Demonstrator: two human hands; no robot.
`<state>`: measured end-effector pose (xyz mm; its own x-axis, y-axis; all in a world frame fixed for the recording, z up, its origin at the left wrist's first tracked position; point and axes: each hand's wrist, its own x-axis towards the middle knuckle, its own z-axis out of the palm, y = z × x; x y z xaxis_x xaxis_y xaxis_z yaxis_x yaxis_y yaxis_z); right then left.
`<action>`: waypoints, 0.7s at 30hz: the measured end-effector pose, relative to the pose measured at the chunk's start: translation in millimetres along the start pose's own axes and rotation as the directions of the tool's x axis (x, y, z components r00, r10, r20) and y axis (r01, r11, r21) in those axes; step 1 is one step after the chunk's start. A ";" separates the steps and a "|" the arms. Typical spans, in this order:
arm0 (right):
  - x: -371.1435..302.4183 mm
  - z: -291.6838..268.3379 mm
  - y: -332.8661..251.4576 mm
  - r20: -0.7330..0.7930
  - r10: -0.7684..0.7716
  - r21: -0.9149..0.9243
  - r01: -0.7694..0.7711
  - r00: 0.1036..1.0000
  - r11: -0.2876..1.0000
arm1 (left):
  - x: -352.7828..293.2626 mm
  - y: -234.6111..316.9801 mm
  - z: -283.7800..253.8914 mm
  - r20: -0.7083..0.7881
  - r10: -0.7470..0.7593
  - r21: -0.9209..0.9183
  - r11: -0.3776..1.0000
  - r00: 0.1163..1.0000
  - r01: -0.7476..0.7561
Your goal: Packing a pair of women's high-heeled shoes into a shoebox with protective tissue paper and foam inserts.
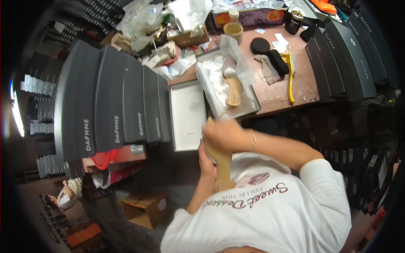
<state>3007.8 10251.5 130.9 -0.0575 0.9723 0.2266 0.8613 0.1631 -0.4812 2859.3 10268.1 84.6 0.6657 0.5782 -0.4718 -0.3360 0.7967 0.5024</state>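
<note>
- One tan shoe (225,168), in hand before the chest; long axis from just short of 12 o'clock to just short of 6.
- One left hand (207,162), at the shoe's 9 o'clock, folded round its edge and holding it.
- One right hand (223,135), at the shoe's 12 o'clock end, fingers curled; motion blur, so I cannot tell whether they are closed on it.
- One shallow white-lined lid (188,114), 10 o'clock from the right hand, beside the box.
- One open shoebox (254,102), 12 o'clock beyond both hands; right hand nearer, left hand behind it. Key relation, as I judge it: the held shoe's axis nearly lines up with the box.
- One second shoe (233,92), inside on white wrapping, axis near 12-to-6.
- One yellow brush (290,84), 2 o'clock, on the table (303,90).
- Two groups of dark boxes, standing farther out: left group (112,97) towards 10 o'clock, right group (344,55) at 2.
</note>
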 end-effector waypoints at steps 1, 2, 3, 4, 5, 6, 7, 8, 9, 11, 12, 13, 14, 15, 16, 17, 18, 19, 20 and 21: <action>-10.3 2.0 -6.7 -0.001 -0.081 0.001 0.081 0.997 0.997 | -2.6 7.6 10.4 -0.003 0.024 0.067 0.997 1.000 -0.024; -24.8 5.7 -11.3 0.020 -0.158 0.011 0.158 0.987 0.987 | -6.8 6.7 13.9 -0.020 0.041 0.117 0.992 0.999 -0.038; -31.7 7.9 -12.7 0.040 -0.234 0.023 0.234 0.971 0.972 | 3.0 -0.3 -2.6 -0.135 0.059 0.132 0.990 0.989 -0.041; 1.5 -22.2 -11.8 0.313 0.047 0.033 -0.061 0.949 0.998 | 2.8 -5.1 -7.8 -0.177 -0.053 -0.121 0.992 0.983 0.032; -3.3 -23.9 -9.8 0.298 0.043 0.040 -0.058 0.953 0.998 | 6.0 -9.1 -17.5 -0.110 -0.040 -0.076 0.997 0.993 0.032; -11.1 -21.8 -5.4 0.284 0.040 0.047 -0.055 0.958 0.997 | 7.4 -13.6 -25.7 -0.042 -0.031 -0.033 0.999 0.999 0.029; -13.2 -19.0 7.1 0.243 0.029 0.039 -0.040 0.970 0.998 | 5.6 -7.0 -4.2 -0.111 -0.005 -0.037 0.999 0.994 0.001; -46.0 14.4 9.5 0.036 -0.189 0.004 0.189 0.981 0.982 | 0.3 -0.3 15.0 -0.194 0.016 -0.039 0.999 0.981 -0.024; -47.4 13.1 4.3 0.025 -0.222 -0.017 0.223 0.975 0.975 | -1.7 7.0 9.4 0.039 0.025 0.132 0.991 0.999 -0.030; -57.7 -2.0 -4.2 0.035 -0.279 -0.086 0.281 0.960 0.956 | 7.1 6.7 -2.5 -0.010 -0.029 -0.056 0.998 1.000 0.029; -43.6 -1.8 15.1 -0.009 -0.213 -0.008 0.213 0.977 0.977 | 5.4 0.7 -6.6 -0.036 -0.074 -0.149 0.987 0.997 0.068; -29.0 2.7 26.5 -0.132 -0.166 0.038 0.172 0.977 0.984 | 4.8 -0.6 4.0 -0.144 -0.047 -0.045 0.998 0.988 0.041; -20.9 4.2 32.5 -0.252 -0.113 0.090 0.139 0.961 0.986 | 5.2 -4.4 6.4 -0.130 -0.022 0.011 1.000 0.991 0.024; -37.3 2.5 23.9 -0.006 -0.115 0.011 0.115 0.993 0.993 | 4.7 -8.1 7.2 -0.115 0.003 0.066 0.998 0.993 0.005; -54.1 4.3 11.0 -0.056 -0.317 -0.034 0.315 0.947 0.948 | 3.5 -3.3 5.1 -0.114 0.033 0.130 0.991 0.993 -0.018; -56.8 4.1 8.2 -0.069 -0.345 0.009 0.346 0.936 0.938 | -0.1 -0.3 15.9 -0.004 0.012 0.156 0.988 1.000 -0.011; -58.8 2.3 5.9 -0.083 -0.372 0.053 0.377 0.925 0.925 | 1.8 -3.0 8.7 0.000 -0.016 0.109 0.994 1.000 0.016; -36.2 -15.7 8.6 0.046 -0.176 0.064 0.173 0.983 0.983 | 0.1 -8.6 -4.6 -0.003 -0.049 0.056 0.997 0.999 0.049; -7.4 -33.3 16.7 0.172 0.016 0.026 -0.021 0.985 0.999 | 3.9 -12.4 -10.9 0.016 -0.064 -0.005 0.998 0.998 0.064; -10.3 -22.4 22.6 0.074 -0.018 0.010 0.017 0.997 1.000 | 5.3 -12.1 -2.1 0.111 -0.079 0.035 0.997 0.991 0.075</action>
<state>3039.2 10241.4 136.7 -0.1099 0.9790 0.1719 0.8550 0.1813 -0.4859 2865.6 10261.9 74.5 0.7598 0.4907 -0.4264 -0.2613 0.8311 0.4908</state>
